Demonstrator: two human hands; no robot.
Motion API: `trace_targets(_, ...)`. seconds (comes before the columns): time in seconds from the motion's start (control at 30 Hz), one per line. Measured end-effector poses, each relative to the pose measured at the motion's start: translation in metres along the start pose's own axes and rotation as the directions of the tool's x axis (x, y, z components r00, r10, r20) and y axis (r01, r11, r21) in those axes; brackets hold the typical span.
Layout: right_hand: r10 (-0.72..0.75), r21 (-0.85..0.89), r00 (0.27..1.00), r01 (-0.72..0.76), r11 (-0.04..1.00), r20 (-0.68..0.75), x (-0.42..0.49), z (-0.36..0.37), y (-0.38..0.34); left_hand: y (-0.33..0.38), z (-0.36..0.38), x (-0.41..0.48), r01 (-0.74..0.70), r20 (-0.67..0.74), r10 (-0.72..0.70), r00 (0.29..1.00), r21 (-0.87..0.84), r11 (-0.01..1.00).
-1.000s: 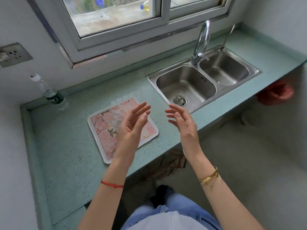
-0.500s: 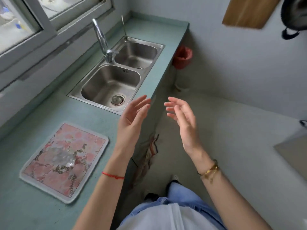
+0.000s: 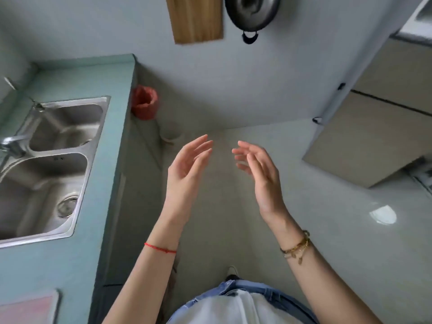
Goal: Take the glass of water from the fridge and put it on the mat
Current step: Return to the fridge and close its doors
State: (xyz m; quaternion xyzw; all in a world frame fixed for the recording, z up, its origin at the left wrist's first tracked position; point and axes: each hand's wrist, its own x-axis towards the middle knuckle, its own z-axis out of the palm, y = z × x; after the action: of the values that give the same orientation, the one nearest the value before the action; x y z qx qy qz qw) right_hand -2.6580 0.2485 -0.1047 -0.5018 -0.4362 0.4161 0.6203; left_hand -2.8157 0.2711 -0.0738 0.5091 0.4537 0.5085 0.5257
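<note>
pink mat (image 3: 28, 307) shows only a corner at the bottom left on the green counter (image 3: 70, 265), the glass out of view, beside a steel double sink (image 3: 46, 160) with bare basins. left hand (image 3: 187, 169) and right hand (image 3: 259, 174) hover over the floor, fingers spread, holding nothing.

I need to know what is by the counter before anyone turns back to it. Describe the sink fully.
The sink is a double-basin unit of brushed steel, let into the pale green counter at the left of the view. The near basin is the larger one and has a round metal drain in its floor; the far basin is smaller. A chrome tap stands at the rim between them. Both basins look empty and dry, though motion blur softens the detail. Neither hand touches it.
</note>
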Motion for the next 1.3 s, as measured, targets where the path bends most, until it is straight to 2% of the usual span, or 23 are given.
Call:
trace_targets(0.3,-0.067,-0.059,0.949,0.051,0.997,-0.308,0.036,-0.125,-0.015,-0.015,0.138,0.054,0.054,0.304,-0.037,0.952,-0.048,0.997)
trace_targets(0.47,-0.097,-0.092,0.884,0.061,0.994,-0.458,0.05,-0.171,-0.02,-0.02,0.196,0.082,0.096,0.434,-0.07,0.898,-0.038,0.995)
trace_targets(0.63,-0.141,-0.135,0.829,0.08,0.988,-0.542,0.079,-0.211,-0.02,-0.026,0.252,0.122,0.116,0.529,-0.082,0.845,-0.032,0.993)
trace_targets(0.83,-0.184,-0.163,0.715,0.099,0.982,-0.674,0.135,-0.258,-0.022,-0.026,0.326,0.181,0.117,0.641,-0.068,0.764,-0.033,0.993)
trace_targets(1.1,-0.246,-0.238,0.537,0.086,0.968,-0.807,0.172,-0.325,-0.032,-0.032,0.434,0.228,0.119,0.8,-0.04,0.599,-0.039,0.992)
trace_targets(1.3,-0.276,-0.271,0.404,0.07,0.96,-0.872,0.168,-0.389,-0.038,-0.035,0.52,0.215,0.124,0.908,-0.012,0.419,-0.044,0.991)
